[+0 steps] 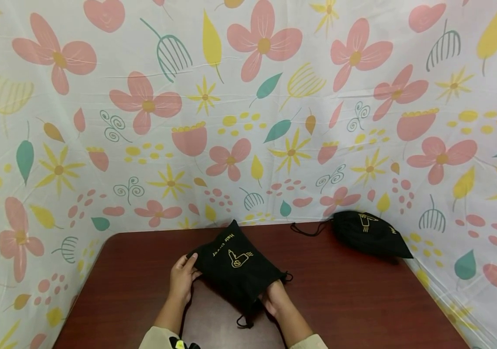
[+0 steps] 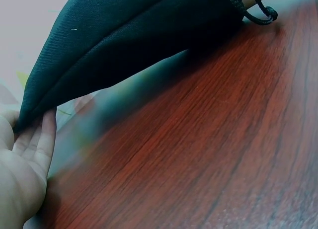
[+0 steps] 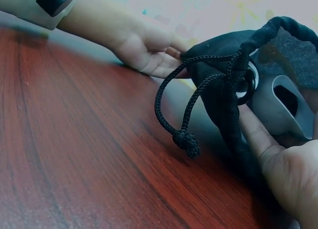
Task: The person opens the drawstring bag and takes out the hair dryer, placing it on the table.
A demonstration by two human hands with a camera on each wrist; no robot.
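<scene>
A black drawstring pouch, printed in gold with "Hair" lettering and a hair dryer drawing, is held tilted above the table. My left hand pinches its far left corner, as the left wrist view also shows at the fingers. At the pouch's mouth, my right hand reaches inside with its fingers mostly hidden. In the right wrist view a grey hair dryer nozzle with an oval opening shows in the mouth, between the fingers and thumb of that hand. A knotted black cord hangs from the rim.
A second black pouch with gold print lies at the table's back right, its cord trailing left. The dark red wooden table meets a flower-patterned cloth behind and at both sides.
</scene>
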